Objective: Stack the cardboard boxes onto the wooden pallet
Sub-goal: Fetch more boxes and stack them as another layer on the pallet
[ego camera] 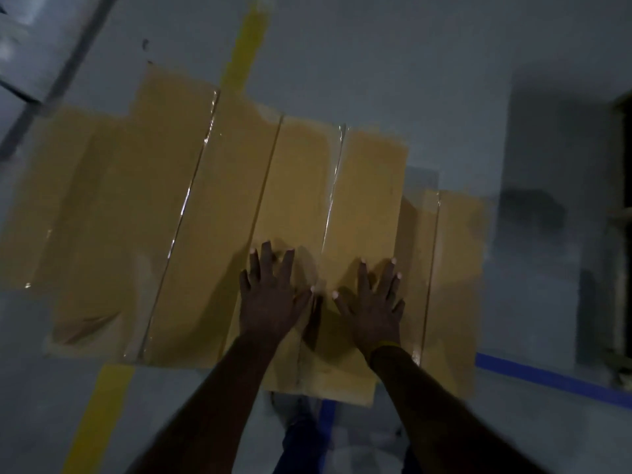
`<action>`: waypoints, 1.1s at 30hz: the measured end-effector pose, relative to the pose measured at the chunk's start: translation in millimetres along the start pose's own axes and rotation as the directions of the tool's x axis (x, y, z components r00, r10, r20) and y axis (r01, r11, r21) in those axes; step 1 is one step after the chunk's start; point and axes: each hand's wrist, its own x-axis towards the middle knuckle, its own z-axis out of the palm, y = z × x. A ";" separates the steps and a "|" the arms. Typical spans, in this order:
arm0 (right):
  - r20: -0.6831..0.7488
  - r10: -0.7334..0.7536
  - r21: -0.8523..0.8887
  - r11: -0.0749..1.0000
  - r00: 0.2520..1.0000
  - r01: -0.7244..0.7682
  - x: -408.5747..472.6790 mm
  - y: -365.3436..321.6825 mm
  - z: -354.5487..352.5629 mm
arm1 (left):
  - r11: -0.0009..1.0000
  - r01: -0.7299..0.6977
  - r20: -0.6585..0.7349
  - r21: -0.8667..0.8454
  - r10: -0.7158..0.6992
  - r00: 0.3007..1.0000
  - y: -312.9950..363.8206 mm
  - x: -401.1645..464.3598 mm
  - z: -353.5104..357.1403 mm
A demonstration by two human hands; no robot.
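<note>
I see left hand (270,295) and right hand (371,304) — fingers spread wide, flat on the taped cardboard boxes (297,206), yellow floor line (244,49) at 12 o'clock.

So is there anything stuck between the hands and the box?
No. The left hand and the right hand both lie flat, fingers spread, right on top of the cardboard box. Nothing visible sits between them.

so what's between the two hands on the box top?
Head view: the taped centre seam of the cardboard box runs between left hand and right hand.
</note>
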 end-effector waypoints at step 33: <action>-0.281 0.273 0.320 0.930 0.920 -0.179 -188.3 217.0 -75.2 | 0.980 -0.192 -0.169 0.050 0.197 0.966 221.0 -169.9 16.0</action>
